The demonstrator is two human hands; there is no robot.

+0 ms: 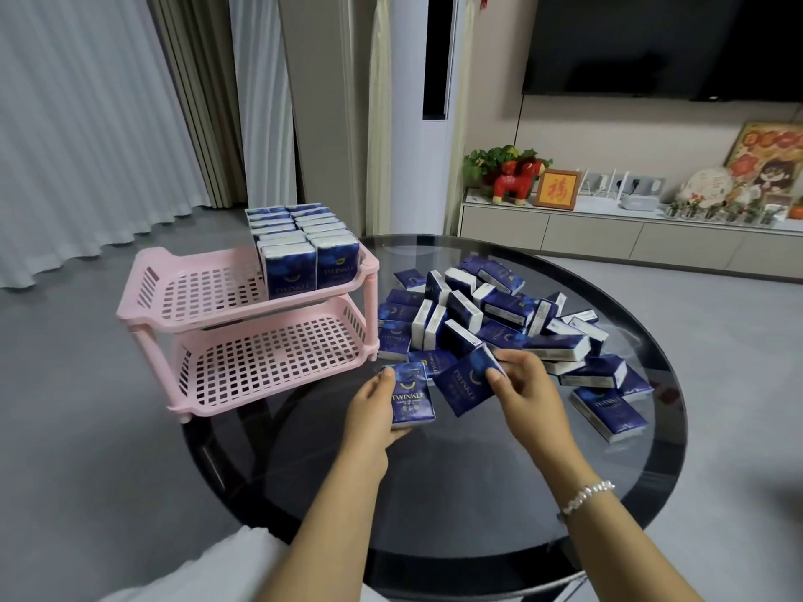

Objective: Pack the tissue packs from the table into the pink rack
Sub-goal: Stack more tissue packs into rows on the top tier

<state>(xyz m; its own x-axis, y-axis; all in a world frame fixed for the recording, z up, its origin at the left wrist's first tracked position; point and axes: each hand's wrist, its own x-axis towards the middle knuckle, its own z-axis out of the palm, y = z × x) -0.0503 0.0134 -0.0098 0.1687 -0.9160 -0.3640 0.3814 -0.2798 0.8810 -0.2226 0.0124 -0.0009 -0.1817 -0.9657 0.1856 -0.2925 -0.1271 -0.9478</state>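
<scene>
Holding one tissue pack [413, 399] upright, long axis pointing away, the left hand [373, 410] sits nearest the pink rack [260, 323], which lies just up-left on the counter [456, 471]. Right hand [521, 391] grips a second, tilted pack [467, 384] at the loose pile [499, 315]; rack's top tier part-filled, lower tier unfilled.

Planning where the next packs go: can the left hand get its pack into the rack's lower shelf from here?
Probably yes. The left hand holds a tissue pack just beside the lower shelf, which looks bare, its near side open, with nothing between them.
</scene>
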